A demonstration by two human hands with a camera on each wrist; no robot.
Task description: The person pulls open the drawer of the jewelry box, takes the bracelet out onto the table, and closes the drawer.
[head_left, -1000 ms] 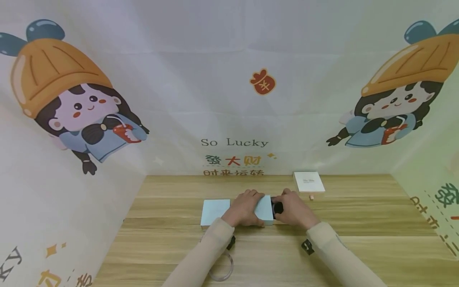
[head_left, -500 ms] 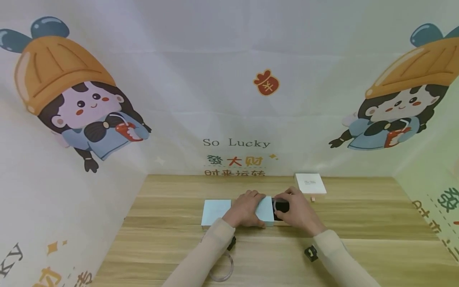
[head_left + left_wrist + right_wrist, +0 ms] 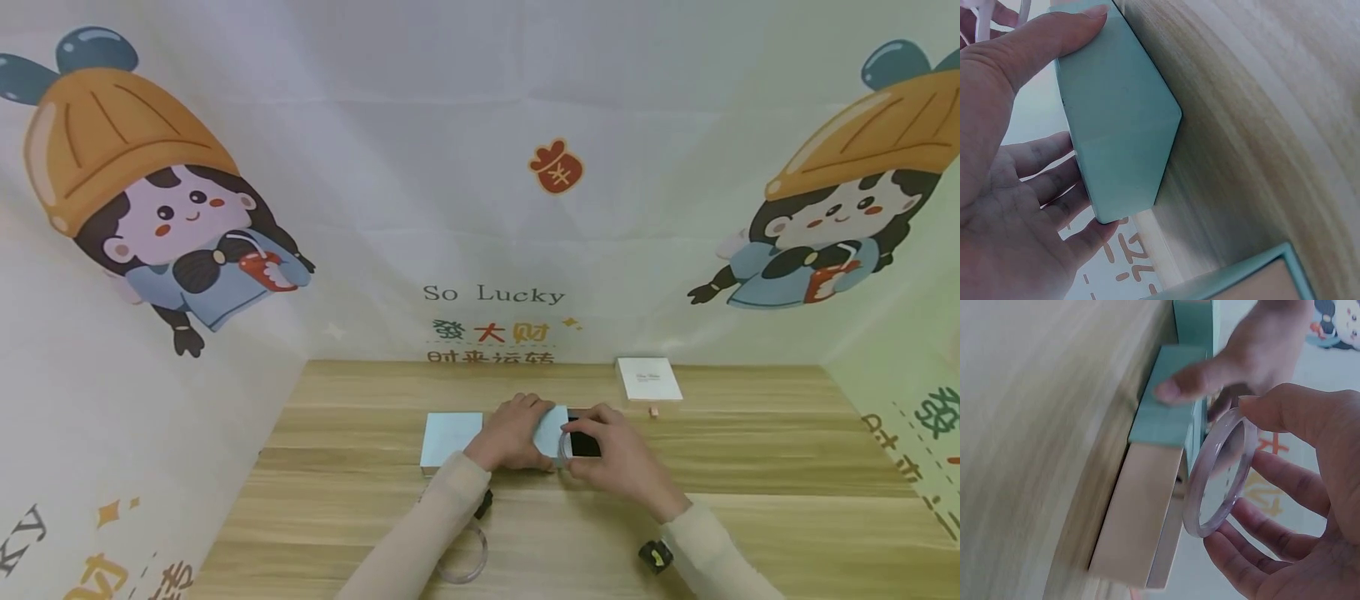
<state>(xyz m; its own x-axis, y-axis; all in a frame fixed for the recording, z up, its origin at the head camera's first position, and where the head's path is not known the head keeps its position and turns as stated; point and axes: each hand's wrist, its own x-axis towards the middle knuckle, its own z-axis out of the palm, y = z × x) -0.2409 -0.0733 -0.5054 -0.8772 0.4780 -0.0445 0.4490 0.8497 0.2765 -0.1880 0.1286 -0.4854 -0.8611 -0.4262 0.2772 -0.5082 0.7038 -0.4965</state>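
"So Lucky" runs in dark serif letters [image 3: 495, 294] across the white printed backdrop [image 3: 360, 200], with "發大财" and "时来运转" beneath, the last line partly cut off at the table's back edge. A flat white square box [image 3: 649, 377] at the back right bears a few lines of print too small to read; a small pinkish piece [image 3: 653, 412] shows just in front of it. On the table [image 3: 750, 450], with its streaked pale wood grain, the left hand [image 3: 513, 433] grips a smooth pale blue-green box sleeve [image 3: 1125, 119], thumb on the near side and fingers across the far side. From the sleeve's right end projects a pinkish-tan drawer [image 3: 1138, 506], whose black lining [image 3: 587, 437] shows in the head view. The right hand [image 3: 611, 450] pinches a translucent, glossy lilac bangle [image 3: 1199, 481] between thumb and fingers, beside the drawer's opening; whether it touches the box cannot be told. A second clear bangle [image 3: 485, 550] lies by the left forearm, and a second pale blue box [image 3: 452, 437] stands left of the hands. Only the left wrist view shows that box's tan end framed by a blue-green edge; the right wrist view reveals the drawer's plain outer wall.
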